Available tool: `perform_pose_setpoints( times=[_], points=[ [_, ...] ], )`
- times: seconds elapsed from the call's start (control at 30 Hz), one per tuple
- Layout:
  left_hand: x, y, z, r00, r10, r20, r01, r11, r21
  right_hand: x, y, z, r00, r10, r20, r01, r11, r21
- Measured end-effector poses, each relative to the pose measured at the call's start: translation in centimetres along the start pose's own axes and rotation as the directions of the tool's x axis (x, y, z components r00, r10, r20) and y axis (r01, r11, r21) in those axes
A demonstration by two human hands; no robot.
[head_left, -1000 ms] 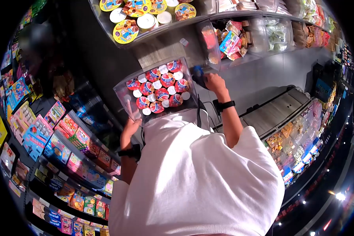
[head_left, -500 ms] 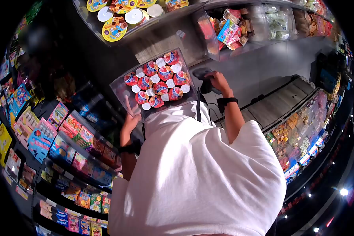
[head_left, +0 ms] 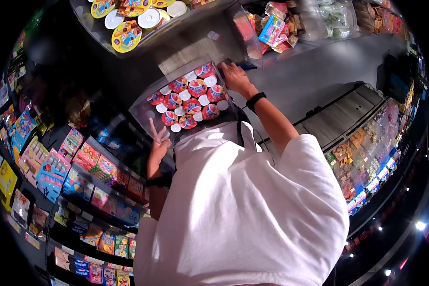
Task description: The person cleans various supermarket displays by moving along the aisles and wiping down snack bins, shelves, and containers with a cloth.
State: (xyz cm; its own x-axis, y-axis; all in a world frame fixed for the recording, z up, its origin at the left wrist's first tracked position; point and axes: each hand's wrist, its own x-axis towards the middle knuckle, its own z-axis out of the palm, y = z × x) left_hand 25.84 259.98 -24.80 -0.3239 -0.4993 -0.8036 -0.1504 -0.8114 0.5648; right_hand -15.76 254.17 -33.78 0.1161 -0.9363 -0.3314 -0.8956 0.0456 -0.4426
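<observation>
Steadying, apparently, the clear bin point(head_left: 141, 112) holding red cups point(head_left: 197, 87); resting the left hand point(head_left: 160, 145), half open, seemingly against the bin's left wall, extending two fingers and curling the others; bending the right hand point(head_left: 236, 78) at the bin's far right corner, beside a dark object point(head_left: 245, 66) (hiding the fingertips, so not showing whether gripping anything); calling next, probably, for matched pressure on both bin walls
</observation>
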Motion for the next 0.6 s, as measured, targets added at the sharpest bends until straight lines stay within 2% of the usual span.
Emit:
perform_pose_setpoints(
  times=[0.07,0.1,0.17,0.2,0.27,0.33,0.43,0.53,0.6],
  points=[
    [-0.2,0.2,-0.1,0.999,-0.028,-0.022,0.028,1.000,-0.007,-1.2,1.5,0.3,0.996,0.088,0.002,-0.087,0.988,0.128],
    [-0.2,0.2,-0.3,0.999,-0.030,-0.018,0.030,1.000,-0.009,-2.1,1.2,0.0,0.969,0.196,-0.149,-0.178,0.976,0.124],
    [-0.2,0.1,-0.2,0.999,-0.022,-0.030,0.021,1.000,-0.008,-5.0,3.2,0.4,0.938,0.321,-0.131,-0.302,0.942,0.147],
    [-0.4,0.3,0.1,0.999,-0.031,-0.036,0.031,1.000,0.001,-7.1,4.7,1.2,0.932,0.334,-0.138,-0.317,0.939,0.130],
    [-0.3,-0.3,-0.1,1.000,-0.006,-0.028,0.007,1.000,0.025,-11.1,7.5,2.4,0.886,0.462,0.046,-0.464,0.884,0.054],
    [-0.3,-0.1,-0.2,1.000,-0.018,-0.021,0.018,1.000,0.001,-13.3,8.7,1.6,0.761,0.584,0.282,-0.596,0.801,-0.052],
    [-0.3,0.0,-0.2,1.000,-0.017,-0.019,0.016,1.000,-0.008,-15.0,10.4,2.6,0.732,0.604,0.316,-0.604,0.789,-0.109],
    [-0.1,-0.5,-0.5,0.999,-0.032,-0.018,0.031,0.999,-0.023,-13.3,8.3,0.6,0.800,0.535,0.270,-0.576,0.812,0.095],
    [-0.1,-0.4,-0.5,1.000,-0.015,-0.015,0.015,0.999,-0.029,-11.1,5.9,-0.4,0.852,0.491,0.183,-0.516,0.847,0.128]
  ],
)
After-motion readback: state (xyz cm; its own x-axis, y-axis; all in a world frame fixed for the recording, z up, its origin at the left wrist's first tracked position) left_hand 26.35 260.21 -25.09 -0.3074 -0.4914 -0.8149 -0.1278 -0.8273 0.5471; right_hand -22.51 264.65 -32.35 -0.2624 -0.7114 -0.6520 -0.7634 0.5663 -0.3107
